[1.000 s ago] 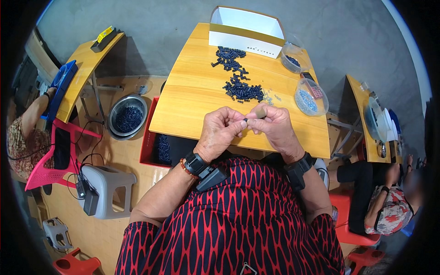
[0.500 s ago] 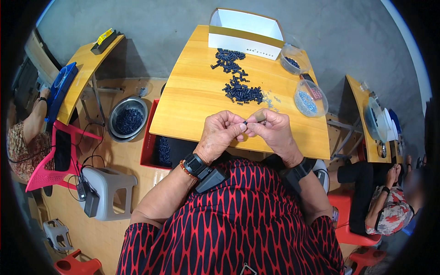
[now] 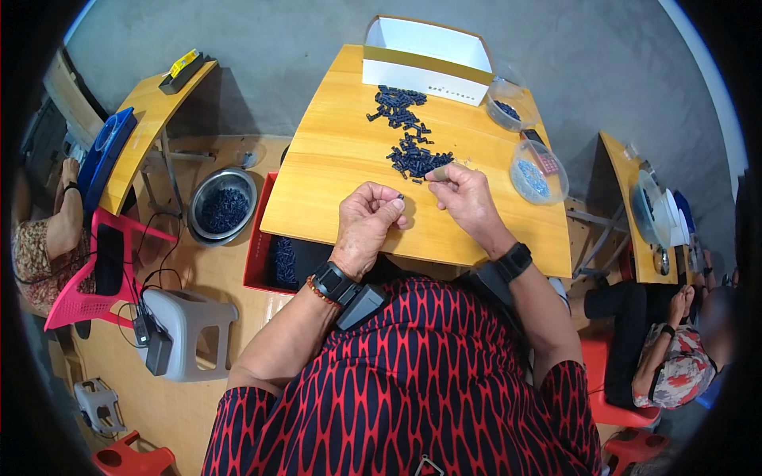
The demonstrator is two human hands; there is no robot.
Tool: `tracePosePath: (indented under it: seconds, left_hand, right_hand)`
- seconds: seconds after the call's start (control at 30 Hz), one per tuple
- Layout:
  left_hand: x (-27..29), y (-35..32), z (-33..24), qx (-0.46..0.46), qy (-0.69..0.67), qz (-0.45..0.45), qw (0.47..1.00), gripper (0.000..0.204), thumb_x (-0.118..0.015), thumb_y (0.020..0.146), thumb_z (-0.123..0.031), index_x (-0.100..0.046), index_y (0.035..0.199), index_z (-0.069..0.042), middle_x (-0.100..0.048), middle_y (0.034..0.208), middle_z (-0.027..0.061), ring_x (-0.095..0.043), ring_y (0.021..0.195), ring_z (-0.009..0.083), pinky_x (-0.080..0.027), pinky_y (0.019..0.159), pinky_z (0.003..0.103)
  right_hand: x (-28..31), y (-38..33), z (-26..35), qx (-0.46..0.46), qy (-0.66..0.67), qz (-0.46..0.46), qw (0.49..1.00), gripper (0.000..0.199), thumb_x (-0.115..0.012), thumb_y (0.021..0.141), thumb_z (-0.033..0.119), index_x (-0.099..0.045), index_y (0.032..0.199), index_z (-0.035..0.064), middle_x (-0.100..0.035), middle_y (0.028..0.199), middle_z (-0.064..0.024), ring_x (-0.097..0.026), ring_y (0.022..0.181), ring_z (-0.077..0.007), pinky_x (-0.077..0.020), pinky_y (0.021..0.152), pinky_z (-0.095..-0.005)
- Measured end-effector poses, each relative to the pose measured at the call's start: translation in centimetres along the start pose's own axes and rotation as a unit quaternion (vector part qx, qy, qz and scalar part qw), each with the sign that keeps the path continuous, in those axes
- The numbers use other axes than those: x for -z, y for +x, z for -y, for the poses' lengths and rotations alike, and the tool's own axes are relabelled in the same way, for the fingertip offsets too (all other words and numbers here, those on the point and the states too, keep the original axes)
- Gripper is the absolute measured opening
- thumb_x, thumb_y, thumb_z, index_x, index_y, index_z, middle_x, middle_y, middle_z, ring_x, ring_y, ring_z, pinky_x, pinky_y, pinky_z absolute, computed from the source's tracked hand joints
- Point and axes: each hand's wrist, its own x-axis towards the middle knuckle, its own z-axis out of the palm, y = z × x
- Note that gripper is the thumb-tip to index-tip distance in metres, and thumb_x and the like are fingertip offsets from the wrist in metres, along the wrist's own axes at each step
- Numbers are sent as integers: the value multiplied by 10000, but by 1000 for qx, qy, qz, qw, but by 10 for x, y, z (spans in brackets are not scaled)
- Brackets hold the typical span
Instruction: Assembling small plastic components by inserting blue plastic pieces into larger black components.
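My left hand (image 3: 371,220) is curled over the near part of the yellow wooden table (image 3: 333,166), pinching a tiny dark part at its fingertips. My right hand (image 3: 467,197) is a little to the right and farther out, fingers closed on a small thin piece, right beside the nearer pile of small dark blue parts (image 3: 417,159). A second pile of the same parts (image 3: 397,107) lies farther back. The two hands are apart.
A white open box (image 3: 429,51) stands at the table's far edge. Two clear plastic bowls (image 3: 536,170) (image 3: 506,111) sit at the right. Left of the table are a red crate (image 3: 274,258), a metal bowl (image 3: 222,208) of dark parts and a grey stool (image 3: 186,325). Other people sit at side tables.
My hands were joined together in front of me; now they have separated, and the right hand has moved out toward the nearer pile.
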Motion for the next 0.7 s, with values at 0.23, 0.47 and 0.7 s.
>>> tracePosePath:
  seconds: [0.23, 0.47, 0.7]
  left_hand:
    - [6, 4, -4, -21, 0, -28, 999, 87, -659, 936, 4, -603, 1002, 8, -648, 863, 46, -632, 711, 123, -560, 704, 265]
    - [4, 3, -6, -13, 24, -23, 999, 92, -672, 937, -17, -625, 1007, 19, -655, 853, 41, -636, 701, 113, -548, 678, 244]
    - [0, -2, -5, -1, 36, 20, 999, 96, -674, 944, -32, -631, 1018, 11, -662, 846, 37, -632, 710, 95, -539, 680, 229]
  right_hand:
    - [-12, 20, -4, 133, -238, -7, 962, 83, -676, 842, 55, -686, 895, -8, -661, 863, -194, -647, 821, -375, -517, 745, -438]
    - [-12, 19, -3, 194, -310, 5, 931, 92, -667, 849, 66, -649, 887, -16, -657, 883, -199, -642, 831, -387, -512, 742, -454]
    - [-2, -31, 26, 4, 45, 54, 998, 110, -650, 943, 60, -620, 902, -37, -667, 850, -106, -684, 736, -159, -551, 655, -284]
